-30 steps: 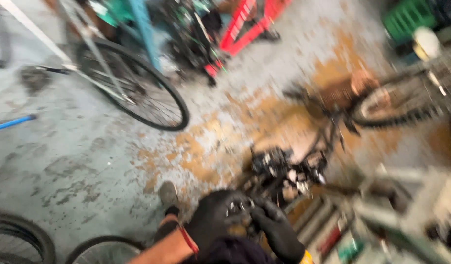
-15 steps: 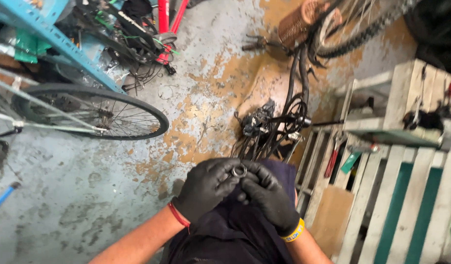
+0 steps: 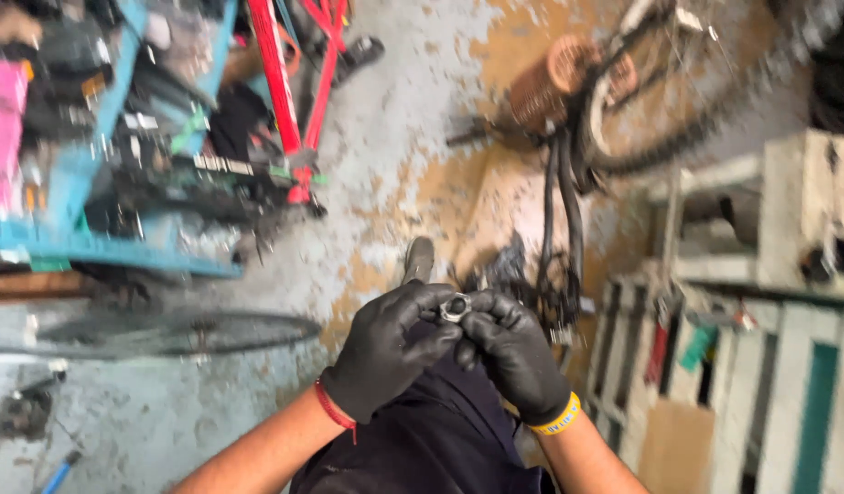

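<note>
Both my hands wear black gloves and meet over my dark-trousered lap at the bottom centre. Between the fingertips sits a small silver metal ring part, like a nut or bearing piece. My left hand, with a red band at the wrist, pinches it from the left. From the right, my right hand, with a yellow wristband, grips the same part. My shoe shows just beyond the hands on the concrete floor.
A bicycle wheel lies flat at left, below a blue rack of parts. A red frame stands at the top. Black bike parts and a tyre lie ahead. A white and green pallet stands right.
The view has swung and come closer; my hands stay together on the small metal part, now nearer the frame's centre. The scene is less blurred than one second ago.
</note>
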